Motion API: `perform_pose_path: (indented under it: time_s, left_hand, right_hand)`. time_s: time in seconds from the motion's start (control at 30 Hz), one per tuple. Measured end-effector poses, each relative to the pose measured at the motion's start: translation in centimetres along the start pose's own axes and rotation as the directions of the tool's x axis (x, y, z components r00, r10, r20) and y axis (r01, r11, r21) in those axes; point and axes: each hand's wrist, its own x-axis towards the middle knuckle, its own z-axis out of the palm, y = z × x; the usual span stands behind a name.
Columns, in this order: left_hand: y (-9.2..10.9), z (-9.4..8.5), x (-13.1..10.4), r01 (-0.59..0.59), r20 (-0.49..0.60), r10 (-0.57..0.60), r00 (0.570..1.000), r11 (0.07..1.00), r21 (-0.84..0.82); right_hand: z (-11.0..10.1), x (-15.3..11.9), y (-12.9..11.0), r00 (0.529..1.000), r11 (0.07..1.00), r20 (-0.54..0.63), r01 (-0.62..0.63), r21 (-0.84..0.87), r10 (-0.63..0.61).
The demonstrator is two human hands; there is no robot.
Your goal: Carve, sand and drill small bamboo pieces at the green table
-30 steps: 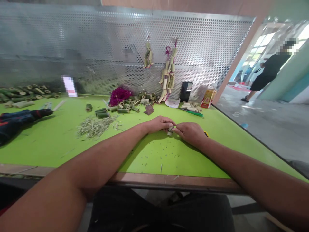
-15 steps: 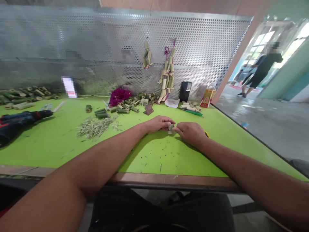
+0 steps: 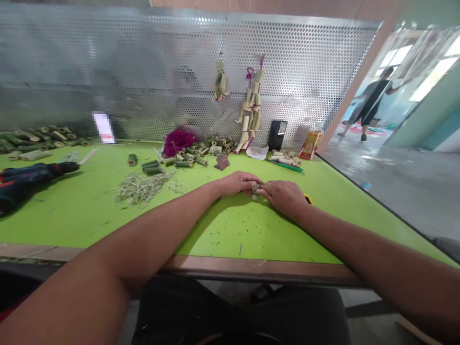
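Just above the green tabletop, a small grey-green bamboo piece (image 3: 256, 191) sits between my two hands, mostly covered by fingers. My left hand (image 3: 239, 184) grips it from the left, thumb and fingers closed. From the other side, my right hand (image 3: 283, 194) pinches it with fingers curled in. Whether the right hand holds a second thing is hidden. Dark specks and small slivers lie on the table below the hands. A brown, scrap-like flat piece (image 3: 222, 163) rests beyond the left hand. Something yellow and black (image 3: 308, 199) shows partly behind my right wrist.
Bamboo shavings (image 3: 143, 187) and a power drill (image 3: 36, 179) lie to the left. Cut bamboo tubes (image 3: 215, 146), purple string (image 3: 178, 142), a phone (image 3: 278, 135) and a bottle (image 3: 311, 143) line the perforated metal panel (image 3: 154, 72). A person (image 3: 375, 100) is at far right.
My hands stay together with little movement; the bamboo piece has turned slightly between the fingers. The person in the background has shifted left and changed stance.
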Motion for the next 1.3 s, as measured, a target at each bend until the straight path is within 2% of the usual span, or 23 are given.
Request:
perform_pose_path:
  time_s: [0.07,0.13,0.3,0.53,0.7,0.8,0.87,1.1,1.3]
  left_hand:
    - [0.29,0.13,0.02,0.017,-0.029,-0.017,0.999,1.000,-0.013]
    - [0.61,0.28,0.03,0.036,-0.043,-0.037,0.998,0.999,-0.026]
    - [1.03,0.49,-0.03,0.053,-0.020,-0.054,0.998,0.998,-0.039]
    - [0.55,0.34,0.10,0.030,-0.009,-0.030,0.999,0.998,-0.049]
    - [0.58,0.26,0.07,0.029,0.017,-0.028,0.999,0.998,-0.055]
    - [0.73,0.37,0.06,0.038,-0.010,-0.039,0.999,0.996,-0.085]
    - [0.87,0.45,0.03,0.043,-0.023,-0.045,0.999,0.994,-0.096]
    - [0.50,0.33,0.11,0.017,-0.004,-0.017,1.000,0.999,-0.035]
    - [0.52,0.31,0.13,0.022,-0.019,-0.022,1.000,1.000,0.004]
  right_hand:
    - [0.01,-0.05,-0.07,0.997,0.998,0.041,0.067,0.006,-0.067]
    - [0.01,-0.06,0.00,0.996,0.996,0.033,0.082,0.025,-0.083]
    - [-0.01,0.05,0.37,0.993,0.997,-0.089,-0.073,0.024,0.075]
    - [-0.01,0.13,0.40,0.990,0.995,-0.100,-0.100,0.003,0.100]
    - [-0.27,0.08,0.20,0.999,0.999,-0.009,-0.031,0.013,0.031]
    - [-0.28,-0.08,0.08,0.996,0.998,0.057,0.065,0.025,-0.067]
    - [-0.20,-0.17,0.08,0.995,0.996,0.055,0.086,0.036,-0.088]
    - [0.20,0.10,0.45,0.989,0.994,-0.101,-0.110,0.024,0.112]
    - [0.01,0.30,0.48,0.995,0.996,-0.049,-0.090,0.023,0.091]
